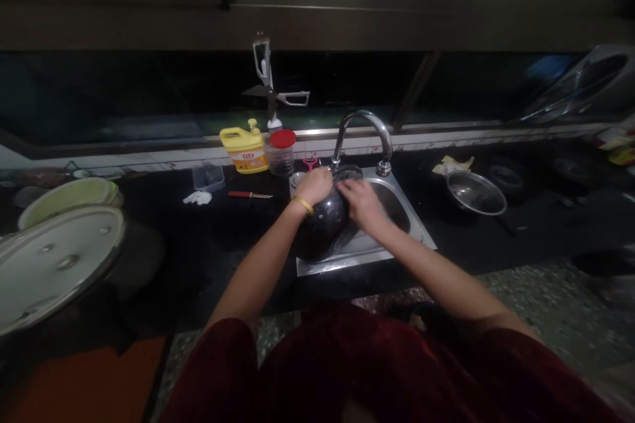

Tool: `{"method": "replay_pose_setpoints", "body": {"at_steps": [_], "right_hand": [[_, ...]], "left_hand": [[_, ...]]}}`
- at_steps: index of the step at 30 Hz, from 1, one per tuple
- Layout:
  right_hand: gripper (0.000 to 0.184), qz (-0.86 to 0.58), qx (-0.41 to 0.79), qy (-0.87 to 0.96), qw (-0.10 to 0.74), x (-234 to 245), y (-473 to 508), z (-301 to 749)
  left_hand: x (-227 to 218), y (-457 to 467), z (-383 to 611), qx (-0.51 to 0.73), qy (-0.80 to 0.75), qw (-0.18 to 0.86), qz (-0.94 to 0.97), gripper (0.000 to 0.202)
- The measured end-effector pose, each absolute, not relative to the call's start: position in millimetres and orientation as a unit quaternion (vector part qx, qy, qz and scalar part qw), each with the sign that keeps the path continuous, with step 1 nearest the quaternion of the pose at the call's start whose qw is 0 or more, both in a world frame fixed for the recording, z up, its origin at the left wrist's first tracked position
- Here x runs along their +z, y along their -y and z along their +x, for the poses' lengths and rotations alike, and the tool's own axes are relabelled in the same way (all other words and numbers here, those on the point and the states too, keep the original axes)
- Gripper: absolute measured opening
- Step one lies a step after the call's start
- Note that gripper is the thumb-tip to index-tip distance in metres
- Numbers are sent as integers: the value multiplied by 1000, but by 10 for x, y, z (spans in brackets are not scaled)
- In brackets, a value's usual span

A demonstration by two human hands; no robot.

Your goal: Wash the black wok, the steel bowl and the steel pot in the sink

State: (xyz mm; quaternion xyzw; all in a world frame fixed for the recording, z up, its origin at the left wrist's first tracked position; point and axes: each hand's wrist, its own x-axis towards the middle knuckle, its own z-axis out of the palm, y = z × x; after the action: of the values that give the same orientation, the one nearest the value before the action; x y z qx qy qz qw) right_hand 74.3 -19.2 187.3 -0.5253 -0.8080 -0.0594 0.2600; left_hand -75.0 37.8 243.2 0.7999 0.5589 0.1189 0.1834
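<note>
A dark, glossy, round pot [321,225] is tilted over the left part of the steel sink [397,205]. My left hand [317,186], with a yellow bracelet at the wrist, is closed at the pot's upper edge. On the pot's right side lies my right hand [363,203], its fingers bent in against the surface; whatever may be under them is hidden. The curved faucet [366,115] rises just behind both hands. Dim light keeps me from making out the pot's exact shape.
Left of the sink lie a red-handled knife [249,195], a yellow detergent jug [245,151], a red-lidded jar [282,153] and a clear plastic box [208,177]. A large lidded pot [64,258] stands far left. A metal bowl [476,193] sits to the right.
</note>
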Motion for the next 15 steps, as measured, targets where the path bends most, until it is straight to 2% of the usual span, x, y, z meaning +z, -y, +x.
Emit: {"method": "replay_pose_setpoints", "body": {"at_steps": [3,7,11,15], "right_hand": [[51,-551,-42,786,276,1883,159,684],[51,-482,-18,824,297,1862,117,627],[54,-562,-4,761,323,1862,28,668],[53,-507,-8,794,334,1824,10,681]], "left_hand": [[2432,-395,-764,115,-570,183,792,41],[2423,-412,-777,119,-574,186,788,39],[2402,-438,-796,125,-571,188,789,40],[2383,-475,-818,129,-572,186,788,38]]}}
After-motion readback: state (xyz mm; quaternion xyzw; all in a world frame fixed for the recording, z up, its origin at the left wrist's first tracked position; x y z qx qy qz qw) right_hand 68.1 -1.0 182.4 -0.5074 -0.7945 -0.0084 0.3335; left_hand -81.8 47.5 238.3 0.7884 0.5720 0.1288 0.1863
